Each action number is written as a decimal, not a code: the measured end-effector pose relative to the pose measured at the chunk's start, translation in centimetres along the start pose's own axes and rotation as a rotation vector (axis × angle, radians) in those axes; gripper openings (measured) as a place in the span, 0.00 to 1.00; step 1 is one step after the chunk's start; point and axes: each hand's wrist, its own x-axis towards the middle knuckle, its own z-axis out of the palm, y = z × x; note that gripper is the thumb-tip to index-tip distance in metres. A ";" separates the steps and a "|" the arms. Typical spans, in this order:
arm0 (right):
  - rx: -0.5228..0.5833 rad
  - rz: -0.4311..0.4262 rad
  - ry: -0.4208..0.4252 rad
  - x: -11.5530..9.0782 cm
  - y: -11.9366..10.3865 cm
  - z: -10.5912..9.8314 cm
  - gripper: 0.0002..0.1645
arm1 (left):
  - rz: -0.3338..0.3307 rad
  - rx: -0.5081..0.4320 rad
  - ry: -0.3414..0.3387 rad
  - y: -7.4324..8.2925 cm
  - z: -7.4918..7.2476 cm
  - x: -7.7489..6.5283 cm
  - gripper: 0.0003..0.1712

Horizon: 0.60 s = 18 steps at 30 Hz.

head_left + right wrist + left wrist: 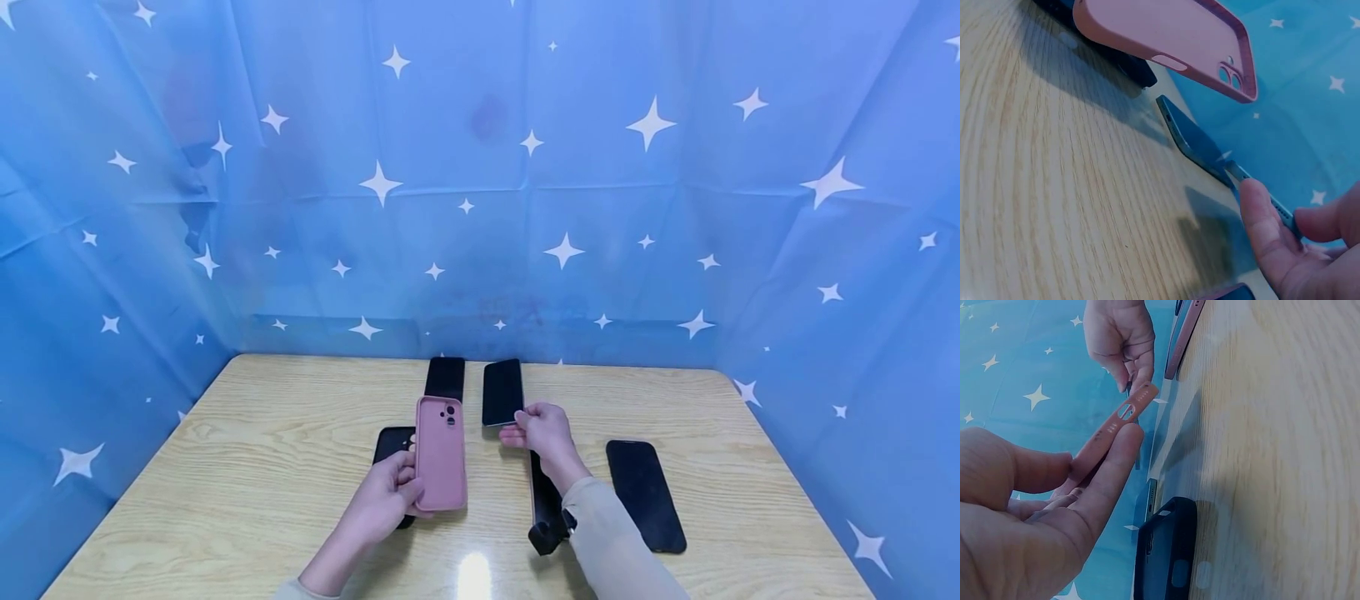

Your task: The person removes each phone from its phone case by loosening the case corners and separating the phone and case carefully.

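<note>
Phone (502, 393), just below the head view's centre, is hanging raised where the right hand (546, 437) is pinching its lower corner; so small a hold could be inviting a twist or drop. Apart from it, lower centre, the left hand (378, 500) is gripping a pink case (441, 467). Its rounded, matte walls, probably flexible, are framing camera holes; the flat screen is looking glossy.
</note>
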 end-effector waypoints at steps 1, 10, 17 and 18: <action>0.001 0.005 -0.002 0.1 0.0 0.0 0.11 | 0.000 -0.002 0.001 0.0 0.0 0.0 0.19; -0.053 0.082 0.015 1.0 0.2 0.1 0.17 | -0.003 0.005 0.007 0.1 0.1 0.0 0.19; -0.073 0.092 0.006 1.7 0.0 0.1 0.24 | -0.002 0.016 0.013 0.1 0.3 -0.1 0.20; -0.078 0.094 0.010 1.8 0.0 0.1 0.25 | -0.004 0.017 0.014 0.1 0.3 -0.1 0.20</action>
